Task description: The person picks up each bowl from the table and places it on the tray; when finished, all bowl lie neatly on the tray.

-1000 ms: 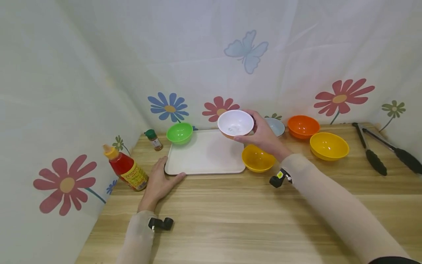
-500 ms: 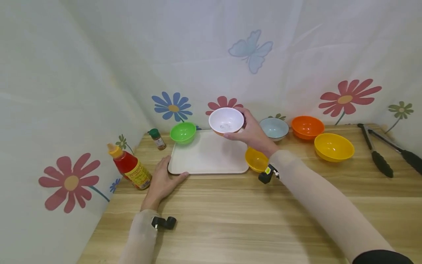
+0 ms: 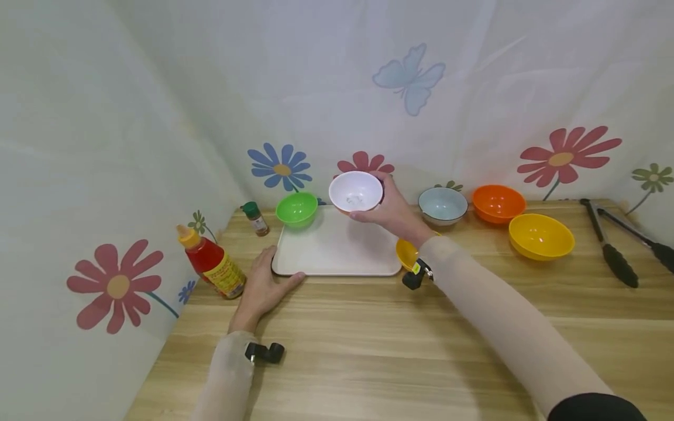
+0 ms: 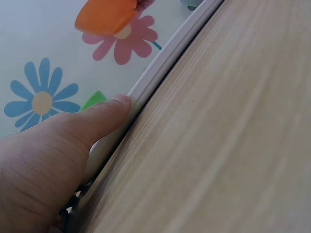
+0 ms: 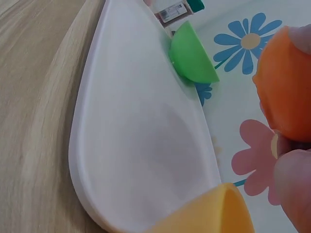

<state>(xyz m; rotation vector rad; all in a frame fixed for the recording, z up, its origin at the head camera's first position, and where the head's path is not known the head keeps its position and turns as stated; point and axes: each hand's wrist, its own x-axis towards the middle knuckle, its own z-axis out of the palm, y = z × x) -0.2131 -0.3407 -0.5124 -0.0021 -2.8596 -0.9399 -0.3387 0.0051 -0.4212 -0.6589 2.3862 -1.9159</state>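
In the head view my right hand (image 3: 395, 213) grips a small bowl (image 3: 355, 190), white inside, by its right side, thumb at the near rim. It is tilted towards me above the back of a white tray (image 3: 337, 251). The right wrist view shows the bowl's orange outside (image 5: 285, 87). My left hand (image 3: 261, 289) spans the tray's near left corner, fingers along the left side. Its thumb (image 4: 109, 114) lies straight against the front rim in the left wrist view. A green bowl (image 3: 297, 210) sits at the tray's back left corner.
Right of the tray are a partly hidden yellow bowl (image 3: 405, 252), a pale blue bowl (image 3: 443, 204), an orange bowl (image 3: 498, 203) and another yellow bowl (image 3: 541, 235). Tongs (image 3: 618, 263) lie far right. A red sauce bottle (image 3: 213, 263) and a spice jar (image 3: 256, 220) stand left.
My right hand has carried the white-lined bowl leftwards over the tray, uncovering more of the pale blue bowl. The left hand stays at the tray's corner. The head view has shifted slightly.
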